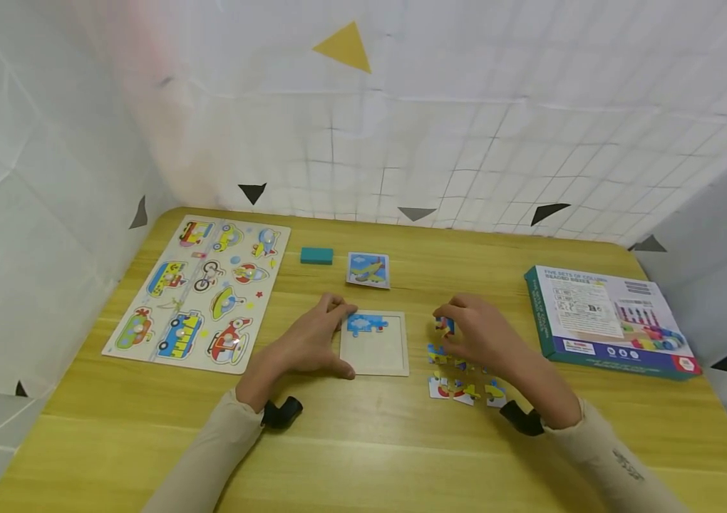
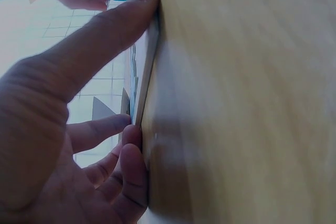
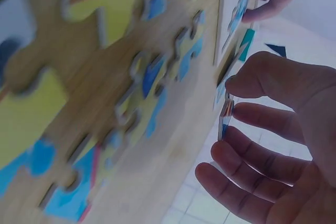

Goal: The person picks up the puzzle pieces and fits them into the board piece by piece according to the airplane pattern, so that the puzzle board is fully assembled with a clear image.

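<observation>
While my left hand (image 1: 309, 338) grips the tray (image 1: 374, 355), my right hand (image 1: 480, 330) pinches a likely light, stiff puzzle piece (image 3: 226, 118), best edge-held.

hands (image 1: 310, 337) (image 1: 484, 333) hold puzzle tray (image 1: 374, 358) and jigsaw piece (image 1: 443, 326)

A yellow wooden table (image 1: 363, 456) that stood by a wrinkly white wall (image 1: 261, 128) — partly lined, dotted with yellow, gray and black triangles (image 1: 349, 48)
</observation>
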